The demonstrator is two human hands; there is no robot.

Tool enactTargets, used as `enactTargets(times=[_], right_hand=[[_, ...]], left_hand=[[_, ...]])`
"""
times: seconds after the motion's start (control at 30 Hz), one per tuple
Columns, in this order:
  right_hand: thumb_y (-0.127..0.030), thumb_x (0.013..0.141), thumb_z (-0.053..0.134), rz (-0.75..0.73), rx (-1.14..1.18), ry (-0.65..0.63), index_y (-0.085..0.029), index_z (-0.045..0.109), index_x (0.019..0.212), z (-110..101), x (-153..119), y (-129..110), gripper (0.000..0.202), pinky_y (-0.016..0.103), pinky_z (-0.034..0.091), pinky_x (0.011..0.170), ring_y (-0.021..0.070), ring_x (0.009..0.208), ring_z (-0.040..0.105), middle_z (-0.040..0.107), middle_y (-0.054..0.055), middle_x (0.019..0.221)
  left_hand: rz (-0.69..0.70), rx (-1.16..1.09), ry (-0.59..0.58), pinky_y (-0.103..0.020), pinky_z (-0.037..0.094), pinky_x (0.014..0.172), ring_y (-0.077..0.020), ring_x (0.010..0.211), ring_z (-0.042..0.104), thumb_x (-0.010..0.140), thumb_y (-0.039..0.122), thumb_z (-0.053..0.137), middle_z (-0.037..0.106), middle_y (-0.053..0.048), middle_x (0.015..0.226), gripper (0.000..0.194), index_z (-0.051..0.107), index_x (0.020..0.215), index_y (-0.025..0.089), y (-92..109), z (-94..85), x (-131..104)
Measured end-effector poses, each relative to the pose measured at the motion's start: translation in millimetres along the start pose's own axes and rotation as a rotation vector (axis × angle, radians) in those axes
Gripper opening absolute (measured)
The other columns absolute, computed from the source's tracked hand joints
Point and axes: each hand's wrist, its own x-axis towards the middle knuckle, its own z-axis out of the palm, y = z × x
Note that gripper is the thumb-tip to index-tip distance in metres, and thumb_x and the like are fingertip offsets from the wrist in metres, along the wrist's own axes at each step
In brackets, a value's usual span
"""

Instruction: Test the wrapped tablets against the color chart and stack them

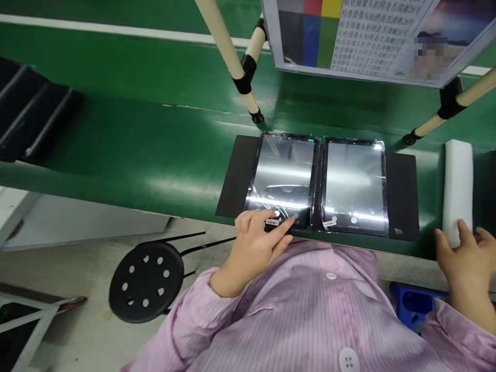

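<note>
Two tablets with lit screens lie side by side on a black mat (402, 196) at the bench's front edge. Over the lower edge of the left tablet (284, 170) is my left hand (258, 243), its index finger stretched onto the screen near a round icon and the other fingers partly bent. It holds nothing. The right tablet (354, 181) has a small white label at its lower left corner and no hand on it. At the far right, my right hand (468, 258) has its fingers apart at the near end of a white foam block (458, 186).
A framed chart (372, 41) stands behind the tablets on beige pipe legs (428, 126). Black ridged objects (31, 113) sit at the left of the green bench (155, 139). Below are a round black stool (147, 281) and a blue plastic item (414, 305).
</note>
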Motion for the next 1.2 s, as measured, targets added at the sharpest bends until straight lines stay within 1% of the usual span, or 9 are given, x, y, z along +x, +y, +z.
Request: enactTargets(times=[0.07, 0.2, 0.37, 0.47, 0.57, 0.8, 0.93, 1.07, 1.2], right_hand=[[-0.053, 0.098, 0.071, 0.135, -0.098, 0.045, -0.036, 0.067, 0.151, -0.8, 6.7, -34.8, 0.056, 0.087, 0.037, 0.096, 0.0611, 0.138, 0.047, 0.055, 0.019, 0.156], [-0.044, 0.106, 0.062, -0.181, 0.118, 0.016, -0.030, 0.081, 0.131, -12.6, 16.3, -109.8, 0.034, 0.067, 0.046, 0.107, 0.0415, 0.128, 0.062, 0.066, 0.015, 0.145], [-0.035, 0.108, 0.056, -0.361, 0.266, -0.158, -0.030, 0.085, 0.119, -17.8, 14.4, -165.0, 0.032, 0.059, 0.044, 0.114, 0.0379, 0.142, 0.050, 0.061, 0.010, 0.152], [-0.033, 0.109, 0.056, -0.322, 0.219, -0.154, -0.033, 0.087, 0.111, -11.2, 8.3, -171.4, 0.032, 0.059, 0.040, 0.114, 0.0370, 0.141, 0.050, 0.064, 0.006, 0.151], [-0.035, 0.110, 0.053, -0.306, 0.222, -0.105, -0.031, 0.087, 0.112, -7.3, 4.8, -169.8, 0.034, 0.058, 0.038, 0.112, 0.0361, 0.137, 0.054, 0.067, 0.007, 0.147], [-0.034, 0.110, 0.047, -0.201, 0.340, -0.047, -0.030, 0.083, 0.121, -14.8, 6.4, -165.9, 0.038, 0.056, 0.044, 0.107, 0.0333, 0.125, 0.064, 0.070, 0.010, 0.137], [-0.034, 0.110, 0.047, -0.189, 0.346, -0.043, -0.029, 0.083, 0.114, -11.9, 7.2, -170.0, 0.037, 0.052, 0.046, 0.103, 0.0311, 0.121, 0.067, 0.073, 0.010, 0.130], [-0.030, 0.109, 0.049, -0.267, 0.384, -0.029, -0.028, 0.082, 0.113, -8.9, 13.4, -183.7, 0.033, 0.049, 0.046, 0.100, 0.0291, 0.119, 0.069, 0.075, 0.009, 0.126], [-0.027, 0.109, 0.051, -0.348, 0.393, -0.016, -0.027, 0.080, 0.111, -8.3, 26.4, -202.1, 0.029, 0.048, 0.043, 0.098, 0.0279, 0.117, 0.069, 0.075, 0.008, 0.125]], left_hand=[[0.006, 0.033, -0.004, -0.049, 0.039, 0.096, -0.0331, 0.110, 0.047, 0.110, 0.040, 0.050, 0.056, -0.017, 0.118, 0.040, 0.084, 0.123, 0.024, 2.4, 2.8, 0.8], [-0.049, 0.030, -0.006, -0.053, 0.038, 0.100, -0.0358, 0.115, 0.050, 0.109, 0.049, 0.050, 0.059, -0.018, 0.123, 0.042, 0.081, 0.128, 0.027, 1.1, -1.1, -4.5], [-0.711, -0.051, -0.029, -0.052, 0.047, 0.085, -0.0353, 0.094, 0.064, 0.098, 0.058, 0.058, 0.067, -0.016, 0.103, 0.044, 0.067, 0.118, 0.020, -30.0, -23.6, -21.9], [-1.113, -0.247, -0.194, -0.045, 0.049, 0.071, -0.0324, 0.077, 0.068, 0.089, 0.061, 0.065, 0.070, -0.008, 0.089, 0.046, 0.054, 0.115, 0.024, -45.0, -26.0, -26.3], [-1.331, -0.771, -0.010, -0.038, 0.054, 0.065, -0.0282, 0.073, 0.074, 0.081, 0.055, 0.074, 0.070, 0.000, 0.077, 0.050, 0.047, 0.113, 0.028, -42.9, -17.7, -23.4], [-1.391, -1.189, 0.338, -0.021, 0.049, 0.049, -0.0140, 0.050, 0.063, 0.077, 0.033, 0.079, 0.066, 0.006, 0.064, 0.033, 0.059, 0.103, 0.025, -25.6, -18.4, -3.2], [-1.502, -1.455, 0.269, -0.021, 0.043, 0.040, -0.0100, 0.037, 0.047, 0.097, 0.039, 0.058, 0.064, 0.002, 0.059, 0.024, 0.071, 0.098, 0.018, -30.0, -26.2, 26.9], [-1.684, -1.596, 0.312, -0.030, 0.063, 0.054, -0.0187, 0.060, 0.074, 0.108, 0.026, 0.045, 0.078, -0.004, 0.078, 0.031, 0.071, 0.093, 0.018, -28.6, -28.5, 58.5], [-1.733, -1.629, 0.275, -0.031, 0.068, 0.060, -0.0190, 0.070, 0.080, 0.110, 0.017, 0.043, 0.083, -0.007, 0.089, 0.033, 0.074, 0.100, 0.015, -20.6, -26.4, 69.2]])
